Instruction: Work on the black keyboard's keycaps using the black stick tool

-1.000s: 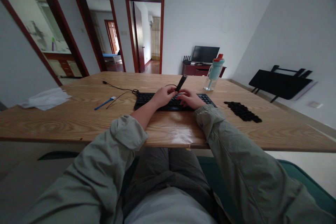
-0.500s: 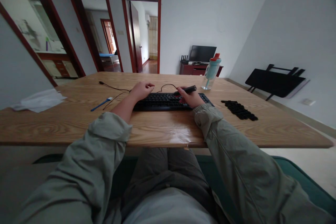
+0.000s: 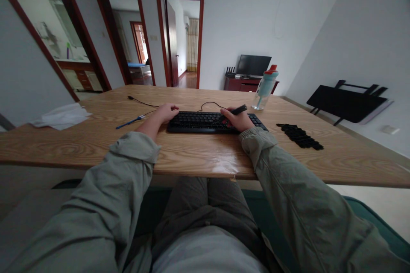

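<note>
Keyboard (image 3: 205, 120) lies mid-desk (image 3: 96, 145); the right hand (image 3: 238, 120) rests on it, grip closed around a black tool (image 3: 238, 110). Left hand (image 3: 166, 112), fingers curled, touches its left end. Loose keycaps (image 3: 299, 135) lie well right.

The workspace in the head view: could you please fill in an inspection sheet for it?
Surface: wooden table, glossy near the front edge.
Job's things: black keyboard; black pen-like tool.
Clutter: pile of black keycaps; water bottle; blue pen; white cloth.
Hands: left hand rests at the keyboard's left end; right hand grips the tool over the right part.
Cables: black cable loops behind the keyboard.
Surroundings: monitor, folded black table, open doorways.
</note>
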### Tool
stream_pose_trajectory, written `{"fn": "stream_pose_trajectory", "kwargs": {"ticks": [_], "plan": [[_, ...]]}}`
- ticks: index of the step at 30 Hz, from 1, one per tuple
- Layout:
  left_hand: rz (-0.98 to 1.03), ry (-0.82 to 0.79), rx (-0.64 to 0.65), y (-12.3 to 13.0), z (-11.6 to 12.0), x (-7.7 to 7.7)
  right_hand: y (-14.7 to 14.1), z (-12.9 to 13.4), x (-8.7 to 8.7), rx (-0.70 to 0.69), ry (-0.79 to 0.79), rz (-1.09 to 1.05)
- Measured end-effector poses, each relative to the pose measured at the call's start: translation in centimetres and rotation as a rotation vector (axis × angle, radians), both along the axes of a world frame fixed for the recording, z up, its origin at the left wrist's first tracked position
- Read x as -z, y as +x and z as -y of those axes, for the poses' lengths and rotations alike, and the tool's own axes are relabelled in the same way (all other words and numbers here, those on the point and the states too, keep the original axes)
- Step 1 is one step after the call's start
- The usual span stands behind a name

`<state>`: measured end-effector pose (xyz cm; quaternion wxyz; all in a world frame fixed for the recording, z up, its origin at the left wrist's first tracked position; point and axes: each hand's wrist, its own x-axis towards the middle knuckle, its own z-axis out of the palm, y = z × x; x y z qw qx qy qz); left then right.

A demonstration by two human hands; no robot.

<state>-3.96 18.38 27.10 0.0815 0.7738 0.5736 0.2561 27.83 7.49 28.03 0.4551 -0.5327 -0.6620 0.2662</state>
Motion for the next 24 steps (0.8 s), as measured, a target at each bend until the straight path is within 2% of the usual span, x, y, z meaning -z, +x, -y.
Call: {"fn": "stream_pose_trajectory", "kwargs": {"ticks": [8, 13, 17, 24], "plan": [[-0.06, -0.042, 0.012, 0.39, 0.55, -0.5, -0.31, -0.77, 0.93, -0.025, -0.028, 0.029], [-0.132, -0.047, 0.006, 0.36, 0.62, -0.76, -0.55, -0.75, 0.9, -0.151, -0.066, 0.064], [-0.152, -0.046, 0.012, 0.3, 0.55, -0.78, -0.31, -0.76, 0.91, -0.134, -0.085, 0.024], [-0.086, -0.035, 0.033, 0.14, 0.17, -0.46, 0.03, -0.2, 0.69, -0.111, 0.04, 0.009]]}}
